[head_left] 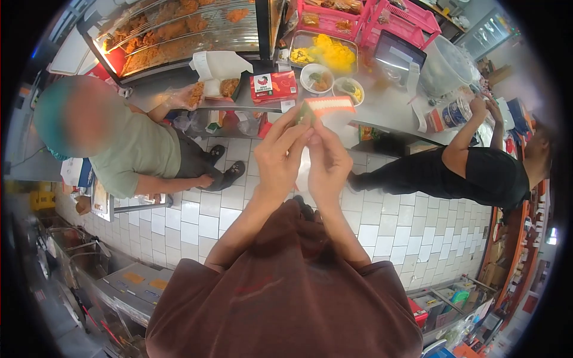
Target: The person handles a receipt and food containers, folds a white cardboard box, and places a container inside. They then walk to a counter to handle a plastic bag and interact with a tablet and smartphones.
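Note:
My left hand (278, 147) and my right hand (327, 156) are raised together over the counter's front edge, fingertips meeting. Pinched between them is a small, thin green piece (307, 112), mostly covered by my fingers; I cannot tell its kind. Just beyond my fingertips shows an orange-red item with a white ridged face (328, 106). Behind it stand a white bowl of food (317, 79) and a second bowl (349, 90) with yellow food. A red printed box (273, 86) lies to their left.
At the left, a person in a green shirt (149, 143) holds fried chicken by an open takeaway box (221, 74). A heated cabinet (179, 36) stands behind. On the right, a person in black (489, 173) works at the counter. A tray (325, 51) holds yellow food.

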`<state>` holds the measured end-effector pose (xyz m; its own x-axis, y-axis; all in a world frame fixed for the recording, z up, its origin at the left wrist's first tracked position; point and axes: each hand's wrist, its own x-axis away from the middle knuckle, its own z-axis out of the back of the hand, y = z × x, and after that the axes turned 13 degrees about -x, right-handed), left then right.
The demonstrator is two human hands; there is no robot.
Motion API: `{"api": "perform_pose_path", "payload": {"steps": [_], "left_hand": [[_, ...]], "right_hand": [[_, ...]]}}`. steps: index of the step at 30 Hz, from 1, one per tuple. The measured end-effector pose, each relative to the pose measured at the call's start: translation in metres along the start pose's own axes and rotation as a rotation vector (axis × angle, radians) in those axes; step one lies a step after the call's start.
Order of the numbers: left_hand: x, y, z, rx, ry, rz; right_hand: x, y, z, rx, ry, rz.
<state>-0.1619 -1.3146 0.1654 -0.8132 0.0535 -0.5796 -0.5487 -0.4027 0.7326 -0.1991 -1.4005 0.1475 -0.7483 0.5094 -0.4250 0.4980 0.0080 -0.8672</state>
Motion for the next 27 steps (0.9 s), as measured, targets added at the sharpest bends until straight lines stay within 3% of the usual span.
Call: {"api": "perform_pose_path", "payload": {"steps": [2,6,8,9,10,12,13,15,16,18,19,22,24,25,27], "left_hand": [[0.002,-0.009,0.003,-0.062,0.024,-0.069],[0.003,-0.009,0.009,-0.049,0.052,-0.237],[-0.006,0.001,0.015,0.598,0.051,0.229],[-0.010,-0.007,0.021,0.626,-0.005,0.249],[-0.011,-0.015,0.027,0.622,0.005,0.251],[-0.010,-0.030,0.035,0.460,-0.188,0.185],[-0.007,-0.034,0.038,0.419,-0.188,0.146],[-0.001,-0.048,0.045,0.498,-0.209,0.190],[0.001,-0.053,0.047,0.589,-0.235,0.230],[0.010,-0.043,0.048,0.676,-0.267,0.285],[0.014,-0.040,0.043,0.799,-0.252,0.350],[0.012,-0.025,0.043,0.946,-0.181,0.456],[0.015,-0.031,0.054,0.238,-0.294,0.379],[0.018,-0.026,0.050,0.208,-0.152,0.402],[0.017,-0.036,0.051,0.183,-0.193,0.425]], "right_hand": [[0.002,0.003,0.001,-0.517,-0.004,-0.305],[0.006,0.007,0.002,-0.880,-0.036,-0.457],[0.000,0.001,0.002,-0.991,-0.178,-0.536],[-0.003,0.000,0.005,-0.882,-0.342,-0.503],[-0.007,-0.008,0.013,-0.883,-0.351,-0.509],[-0.016,-0.030,0.032,-0.096,-0.616,-0.336],[-0.015,-0.026,0.040,-0.100,-0.628,-0.340],[-0.011,-0.018,0.041,0.143,-0.048,0.062],[-0.015,-0.011,0.039,0.137,-0.059,0.059],[-0.028,-0.012,0.009,-0.248,-0.231,-0.216],[-0.024,-0.003,-0.003,-0.254,-0.228,-0.113],[-0.018,0.014,0.003,-0.332,-0.389,-0.181],[-0.012,0.016,0.000,-0.253,-0.368,-0.155],[-0.004,0.023,0.004,-0.141,-0.287,-0.259],[0.001,0.034,0.000,-0.034,-0.221,-0.368]]}}
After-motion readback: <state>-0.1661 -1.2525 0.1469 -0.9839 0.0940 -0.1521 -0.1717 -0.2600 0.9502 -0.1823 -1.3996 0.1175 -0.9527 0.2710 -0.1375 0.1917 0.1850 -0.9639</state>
